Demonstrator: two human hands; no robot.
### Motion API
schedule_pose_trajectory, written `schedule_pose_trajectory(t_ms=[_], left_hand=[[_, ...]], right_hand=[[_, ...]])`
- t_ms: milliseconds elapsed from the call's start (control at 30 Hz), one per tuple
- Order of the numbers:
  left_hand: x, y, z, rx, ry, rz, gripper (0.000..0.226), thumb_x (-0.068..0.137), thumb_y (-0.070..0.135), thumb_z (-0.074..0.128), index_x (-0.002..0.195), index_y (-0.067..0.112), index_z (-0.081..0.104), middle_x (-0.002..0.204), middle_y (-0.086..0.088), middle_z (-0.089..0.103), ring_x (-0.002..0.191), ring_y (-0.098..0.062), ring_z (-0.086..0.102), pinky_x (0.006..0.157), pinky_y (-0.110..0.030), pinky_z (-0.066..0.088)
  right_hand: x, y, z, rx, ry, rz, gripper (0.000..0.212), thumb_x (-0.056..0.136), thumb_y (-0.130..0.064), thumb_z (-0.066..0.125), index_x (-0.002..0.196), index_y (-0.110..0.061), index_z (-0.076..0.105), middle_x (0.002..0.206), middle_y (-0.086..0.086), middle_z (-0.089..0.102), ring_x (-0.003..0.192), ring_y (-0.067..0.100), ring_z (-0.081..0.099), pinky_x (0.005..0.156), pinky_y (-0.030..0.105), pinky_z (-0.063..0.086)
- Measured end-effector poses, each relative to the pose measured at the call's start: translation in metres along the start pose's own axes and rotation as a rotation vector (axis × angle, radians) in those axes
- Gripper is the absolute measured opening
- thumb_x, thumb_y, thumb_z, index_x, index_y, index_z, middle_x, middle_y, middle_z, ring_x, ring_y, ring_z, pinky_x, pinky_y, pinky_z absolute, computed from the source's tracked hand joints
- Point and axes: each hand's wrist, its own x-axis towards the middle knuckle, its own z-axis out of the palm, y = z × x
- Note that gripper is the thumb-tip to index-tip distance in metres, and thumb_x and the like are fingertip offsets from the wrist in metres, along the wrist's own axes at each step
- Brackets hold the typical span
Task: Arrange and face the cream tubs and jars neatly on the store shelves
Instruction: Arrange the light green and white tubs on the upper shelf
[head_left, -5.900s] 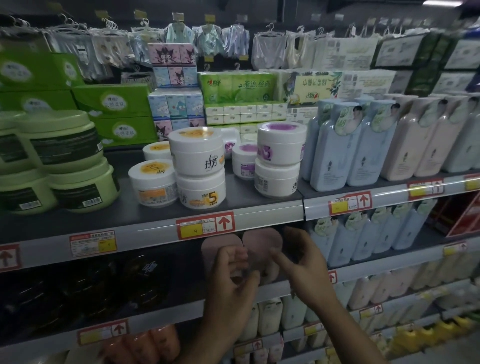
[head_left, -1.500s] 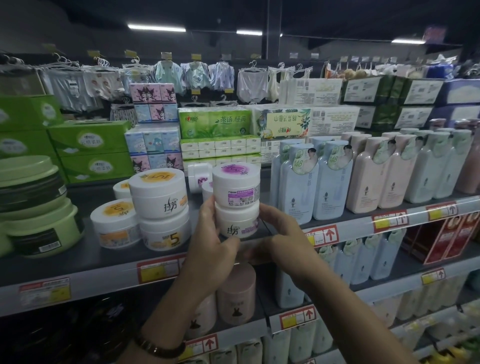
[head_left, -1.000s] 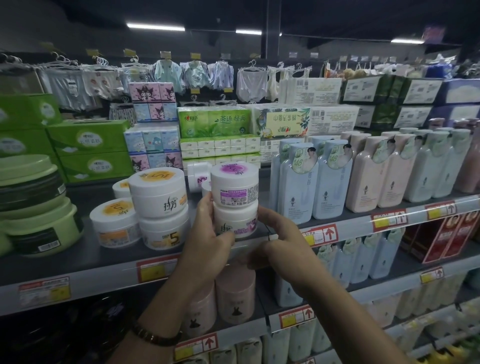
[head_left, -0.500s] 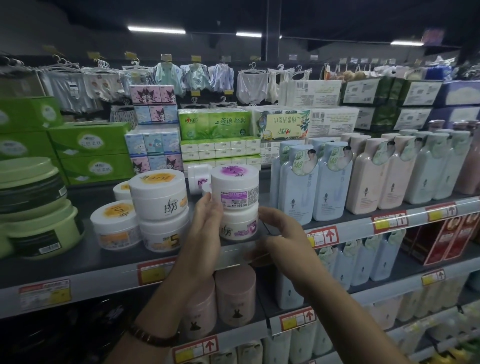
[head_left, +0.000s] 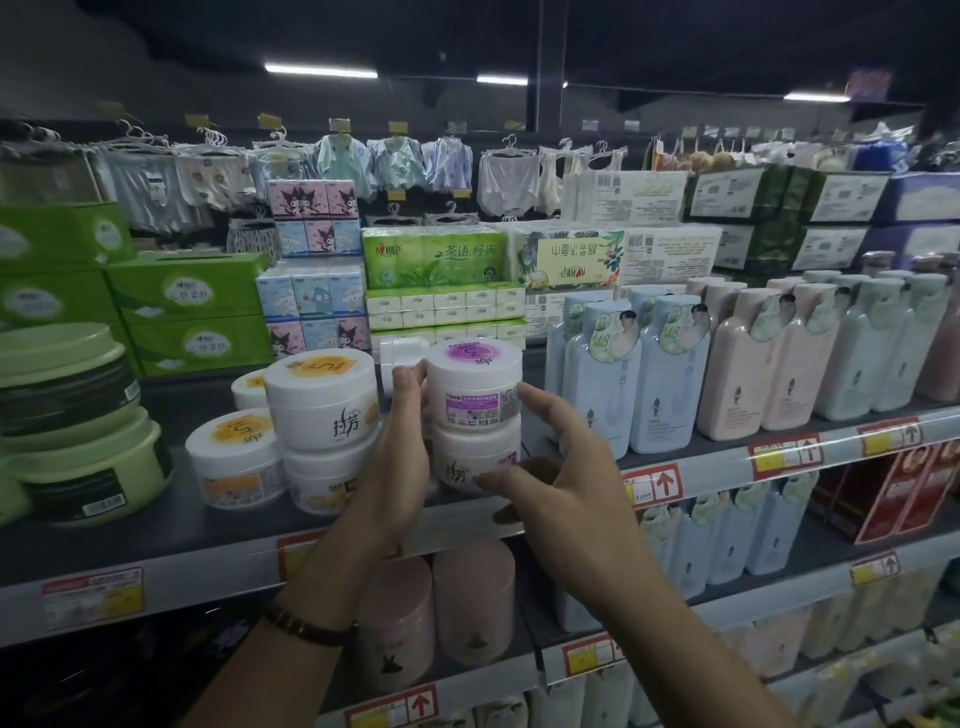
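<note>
**Both hands bracket the stacked purple-lid tubs at the shelf edge**

Nearest the camera, two forearms rise from the bottom edge; the left wrist wears a dark bracelet (head_left: 311, 630). The left hand (head_left: 397, 467) stands upright with its fingers held together and straight, pressed flat along the left side of the two-tub stack, its fingertips reaching the side of the upper tub's lid. The right hand (head_left: 556, 475) is spread and curved like a loose cup on the stack's right side; its thumb touches or nearly touches the front of the lower purple tub (head_left: 475, 457), while its fingers arch up just beside the upper purple tub (head_left: 475, 387) without clearly touching it. Neither hand grips anything.

The stack sits between the two hands, near the front of the grey shelf (head_left: 156, 540), the upper tub showing a barcode label toward the camera. Just left of the left hand stand the orange-lid tubs (head_left: 319, 400), two stacked with a single one beside them. Below, pink jars (head_left: 472, 603) sit on the next shelf down. Farther left are green tubs (head_left: 78, 415); to the right, rows of pastel bottles (head_left: 670, 374). Behind everything, tissue packs (head_left: 434, 257) are stacked.
</note>
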Motion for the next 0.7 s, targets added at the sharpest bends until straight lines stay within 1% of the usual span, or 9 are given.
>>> schedule_pose_trajectory(t_ms=[67, 133, 233, 300, 367, 433, 500, 600, 700], left_hand=[[-0.001, 0.002, 0.002, -0.033, 0.017, -0.003, 0.057, 0.089, 0.063, 0.023, 0.129, 0.038, 0.055, 0.106, 0.029, 0.075, 0.105, 0.013, 0.067, 0.079, -0.008, 0.052], [-0.002, 0.004, 0.004, -0.049, 0.029, 0.0, 0.055, 0.094, 0.06, 0.021, 0.13, 0.036, 0.055, 0.106, 0.029, 0.075, 0.106, 0.011, 0.067, 0.08, -0.008, 0.053], [-0.005, 0.007, 0.008, -0.042, 0.023, 0.004, 0.046, 0.109, 0.045, 0.012, 0.119, 0.037, 0.056, 0.096, 0.033, 0.075, 0.098, 0.014, 0.068, 0.077, -0.007, 0.052], [-0.007, 0.01, 0.01, -0.039, 0.01, 0.015, 0.047, 0.112, 0.038, 0.009, 0.115, 0.036, 0.055, 0.09, 0.034, 0.074, 0.092, 0.016, 0.069, 0.074, -0.005, 0.051], [-0.009, 0.011, 0.012, -0.027, 0.003, 0.032, 0.046, 0.111, 0.037, 0.009, 0.114, 0.037, 0.055, 0.089, 0.035, 0.074, 0.091, 0.017, 0.068, 0.073, -0.004, 0.05], [-0.012, 0.009, 0.01, -0.035, 0.012, 0.031, 0.042, 0.11, 0.041, 0.012, 0.115, 0.038, 0.054, 0.092, 0.035, 0.074, 0.094, 0.017, 0.068, 0.073, -0.004, 0.05], [-0.014, 0.009, 0.006, -0.051, 0.003, 0.016, 0.04, 0.102, 0.052, 0.021, 0.122, 0.042, 0.054, 0.106, 0.032, 0.073, 0.104, 0.018, 0.065, 0.078, -0.004, 0.05], [-0.016, 0.008, 0.002, -0.045, -0.007, 0.011, 0.042, 0.094, 0.058, 0.028, 0.124, 0.046, 0.054, 0.118, 0.031, 0.068, 0.11, 0.019, 0.061, 0.082, -0.003, 0.049], [-0.019, 0.008, 0.001, -0.04, -0.004, -0.005, 0.042, 0.094, 0.06, 0.029, 0.127, 0.047, 0.053, 0.129, 0.028, 0.061, 0.116, 0.019, 0.059, 0.086, -0.004, 0.048]], right_hand=[[0.0, -0.003, 0.004, -0.018, -0.01, -0.033, 0.078, 0.081, -0.032, 0.073, 0.154, -0.04, 0.046, 0.144, -0.016, 0.057, 0.115, 0.014, 0.069, 0.092, 0.048, 0.063], [0.001, -0.003, 0.005, -0.042, -0.033, -0.062, 0.079, 0.081, -0.034, 0.069, 0.156, -0.037, 0.045, 0.148, -0.019, 0.048, 0.125, 0.014, 0.063, 0.096, 0.046, 0.061], [0.003, 0.0, 0.005, -0.068, -0.038, -0.095, 0.079, 0.081, -0.034, 0.067, 0.157, -0.033, 0.045, 0.148, -0.024, 0.042, 0.128, 0.014, 0.061, 0.095, 0.045, 0.061], [0.005, 0.001, 0.005, -0.076, -0.045, -0.096, 0.082, 0.081, -0.034, 0.067, 0.159, -0.033, 0.042, 0.15, -0.024, 0.041, 0.126, 0.014, 0.062, 0.094, 0.045, 0.062], [0.008, 0.003, 0.005, -0.075, -0.051, -0.087, 0.085, 0.08, -0.032, 0.067, 0.16, -0.034, 0.039, 0.151, -0.023, 0.042, 0.128, 0.015, 0.062, 0.098, 0.047, 0.06], [0.011, 0.005, 0.004, -0.076, -0.055, -0.078, 0.086, 0.08, -0.029, 0.067, 0.16, -0.037, 0.038, 0.152, -0.021, 0.045, 0.131, 0.016, 0.061, 0.103, 0.05, 0.057], [0.012, 0.005, 0.002, -0.07, -0.059, -0.056, 0.087, 0.078, -0.029, 0.066, 0.159, -0.04, 0.036, 0.15, -0.017, 0.052, 0.129, 0.015, 0.063, 0.104, 0.05, 0.057], [0.015, 0.006, -0.003, -0.063, -0.068, -0.024, 0.086, 0.078, -0.027, 0.064, 0.158, -0.042, 0.037, 0.143, -0.007, 0.062, 0.114, 0.01, 0.07, 0.1, 0.047, 0.059], [0.018, 0.01, -0.008, -0.071, -0.075, -0.019, 0.082, 0.088, -0.013, 0.066, 0.16, -0.038, 0.037, 0.137, -0.003, 0.065, 0.098, 0.01, 0.074, 0.092, 0.045, 0.063]])
